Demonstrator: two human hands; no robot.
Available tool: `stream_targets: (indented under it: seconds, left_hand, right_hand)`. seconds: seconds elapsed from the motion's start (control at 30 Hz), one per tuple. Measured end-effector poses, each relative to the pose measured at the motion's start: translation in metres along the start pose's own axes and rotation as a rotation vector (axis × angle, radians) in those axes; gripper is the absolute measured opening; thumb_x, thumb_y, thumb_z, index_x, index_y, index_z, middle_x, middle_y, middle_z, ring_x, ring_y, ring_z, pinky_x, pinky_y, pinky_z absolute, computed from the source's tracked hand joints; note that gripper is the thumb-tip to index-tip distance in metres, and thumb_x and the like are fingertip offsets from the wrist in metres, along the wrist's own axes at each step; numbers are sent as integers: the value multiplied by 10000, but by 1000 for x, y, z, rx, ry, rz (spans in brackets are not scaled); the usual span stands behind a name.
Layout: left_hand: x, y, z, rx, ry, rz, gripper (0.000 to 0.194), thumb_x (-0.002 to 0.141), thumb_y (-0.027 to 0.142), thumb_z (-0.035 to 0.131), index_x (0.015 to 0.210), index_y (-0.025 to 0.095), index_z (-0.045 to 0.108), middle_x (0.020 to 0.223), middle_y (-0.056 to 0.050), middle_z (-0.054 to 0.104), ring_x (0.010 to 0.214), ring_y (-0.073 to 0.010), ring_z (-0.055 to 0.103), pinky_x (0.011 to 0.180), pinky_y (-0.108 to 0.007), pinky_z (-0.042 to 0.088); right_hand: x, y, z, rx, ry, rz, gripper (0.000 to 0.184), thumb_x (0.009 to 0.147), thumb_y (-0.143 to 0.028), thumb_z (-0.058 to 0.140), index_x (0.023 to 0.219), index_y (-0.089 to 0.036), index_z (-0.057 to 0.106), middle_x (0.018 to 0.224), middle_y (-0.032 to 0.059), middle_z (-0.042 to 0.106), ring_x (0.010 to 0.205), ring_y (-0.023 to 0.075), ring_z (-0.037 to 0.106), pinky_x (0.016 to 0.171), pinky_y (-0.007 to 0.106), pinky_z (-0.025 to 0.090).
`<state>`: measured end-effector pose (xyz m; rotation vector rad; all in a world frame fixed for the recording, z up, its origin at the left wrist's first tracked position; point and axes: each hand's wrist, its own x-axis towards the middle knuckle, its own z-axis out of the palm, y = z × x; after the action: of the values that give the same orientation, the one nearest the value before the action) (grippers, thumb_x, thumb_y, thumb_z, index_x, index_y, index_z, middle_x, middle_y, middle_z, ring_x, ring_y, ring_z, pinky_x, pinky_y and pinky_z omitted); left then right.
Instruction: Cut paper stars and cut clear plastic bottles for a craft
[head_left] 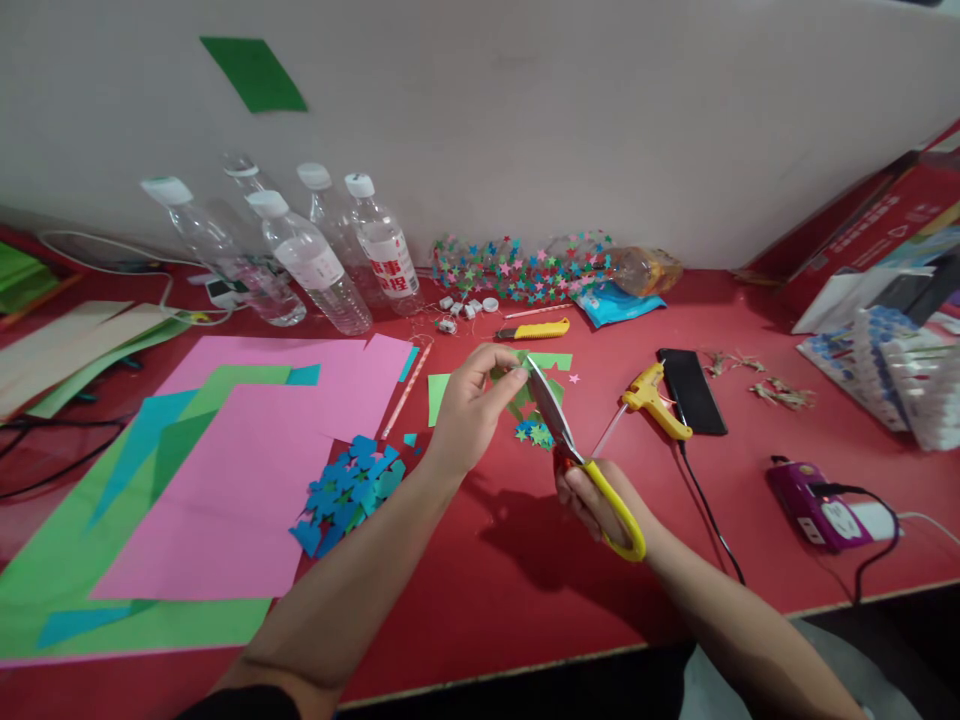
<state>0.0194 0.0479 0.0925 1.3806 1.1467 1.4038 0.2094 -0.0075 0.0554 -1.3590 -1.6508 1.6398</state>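
My left hand [469, 415] pinches a small piece of green paper [513, 385] between thumb and fingers. Yellow-handled scissors [613, 508] are gripped in my right hand [598, 498], their blades pointing up and away, with the tips right beside the green paper. I cannot tell whether the blades touch it. Below the blades lies a little pile of blue and green paper stars [534, 433]. Green paper scraps [553, 361] rest on the table behind, with one pink star [574, 379] next to them. Blue star-cut offcuts [349, 495] are heaped left of my left forearm.
Pink sheets [217, 490] and green sheets cover the left of the red table [480, 640]. Several plastic bottles [386, 245] stand behind. A yellow cutter [536, 330], a glue gun [654, 400], a phone [694, 390] and a purple power adapter [814, 505] with cables lie around.
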Motion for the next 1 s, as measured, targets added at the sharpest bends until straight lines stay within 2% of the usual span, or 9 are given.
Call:
stream_targets:
  seconds: [0.23, 0.37, 0.6, 0.7, 0.77, 0.87, 1.0]
  left_hand:
    - [2, 5, -1, -6, -6, -14, 102, 831, 258, 596, 750, 206, 561, 773, 3, 527, 765, -144, 503, 745, -281, 413]
    - [2, 7, -3, 10, -19, -3, 104, 825, 252, 595, 740, 204, 560, 756, 4, 516, 743, -142, 494, 713, -278, 409]
    - [2, 11, -7, 21, -32, 20, 103, 811, 233, 600, 721, 201, 562, 755, 6, 511, 742, -135, 488, 705, -274, 401]
    - [4, 11, -8, 18, -12, 19, 116, 798, 240, 608, 699, 200, 562, 748, 4, 523, 744, -137, 495, 705, -271, 406]
    - [6, 8, -7, -12, 0, -12, 116, 785, 251, 623, 695, 198, 573, 730, 8, 533, 733, -132, 497, 706, -265, 411]
    - [5, -3, 1, -115, -6, -133, 108, 757, 269, 659, 713, 191, 600, 698, 22, 543, 696, -119, 491, 696, -252, 414]
    - [-4, -17, 20, -226, -96, -286, 134, 740, 277, 685, 689, 182, 605, 676, 33, 544, 658, -101, 484, 657, -230, 405]
  right_hand:
    - [1, 0, 0, -9, 29, 24, 620, 744, -824, 415, 604, -223, 475, 363, -58, 406, 302, 87, 405, 351, 232, 328]
    - [1, -2, -1, 6, 48, 40, 602, 713, -812, 458, 602, -220, 474, 366, -65, 396, 274, 69, 345, 327, 230, 305]
    - [-1, -1, -3, 22, 60, 70, 531, 722, -721, 537, 592, -212, 464, 400, -50, 447, 281, 61, 354, 317, 208, 258]
    - [0, 2, -5, 38, 76, 37, 497, 733, -677, 550, 587, -210, 465, 438, -37, 476, 299, 60, 363, 322, 211, 260]
    - [2, 3, -6, 65, 102, -18, 481, 741, -667, 544, 593, -215, 472, 422, -42, 453, 316, 75, 379, 337, 221, 289]
    - [8, 3, -7, 94, 230, -58, 421, 728, -625, 588, 634, -224, 499, 377, -62, 402, 344, 104, 408, 367, 240, 336]
    - [16, 3, -14, 129, 391, -68, 318, 735, -528, 625, 705, -223, 535, 366, -75, 403, 341, 110, 406, 407, 261, 376]
